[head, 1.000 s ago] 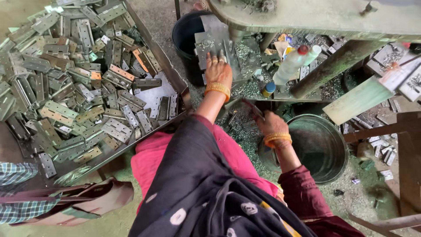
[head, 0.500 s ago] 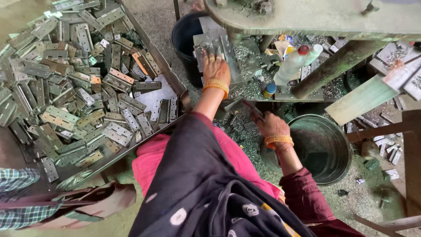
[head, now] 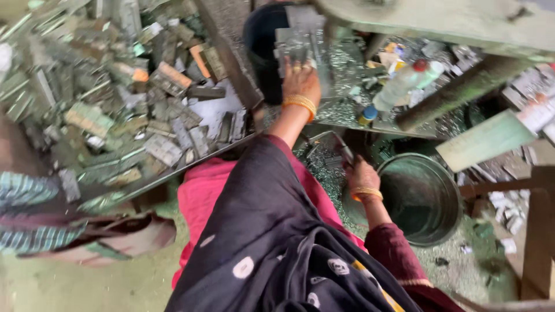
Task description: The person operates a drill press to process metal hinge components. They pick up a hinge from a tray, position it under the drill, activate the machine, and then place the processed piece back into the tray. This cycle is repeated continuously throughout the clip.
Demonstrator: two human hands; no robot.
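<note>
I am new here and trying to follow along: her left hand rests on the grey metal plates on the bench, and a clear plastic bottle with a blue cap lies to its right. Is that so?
Nearly. In the head view the left hand does rest on the grey metal plates, and the clear plastic bottle lies to its right, but the bottle's cap is red, not blue.

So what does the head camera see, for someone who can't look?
A person's left hand presses on a stack of grey metal plates, while the right hand rests beside a round metal bucket. A big heap of metal pieces fills a tray at left.
</note>
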